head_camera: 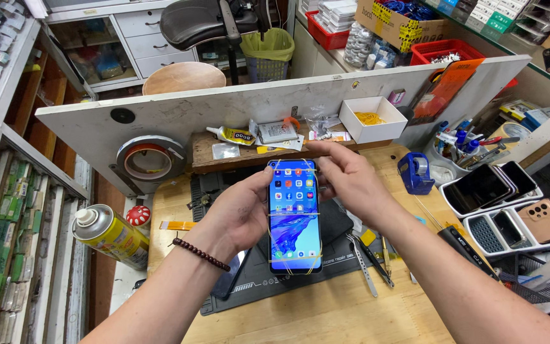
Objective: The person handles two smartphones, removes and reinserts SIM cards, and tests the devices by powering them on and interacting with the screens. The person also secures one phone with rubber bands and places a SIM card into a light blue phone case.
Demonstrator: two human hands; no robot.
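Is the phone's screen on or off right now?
On. The phone in the left hand shows a lit home screen with coloured app icons; thin yellow rubber bands cross it.

A wooden workbench point(326, 312) backed by a white partition board point(224, 108), drawer cabinet point(148, 38) and stool point(184, 78) behind.

Both forearms reach in from below toward the phone point(295, 215). The left hand point(240, 213) cups its left edge from behind, fingers curled, a beaded band on the wrist. The right hand point(345, 175) hovers by its top right corner, fingers bent and pinching.
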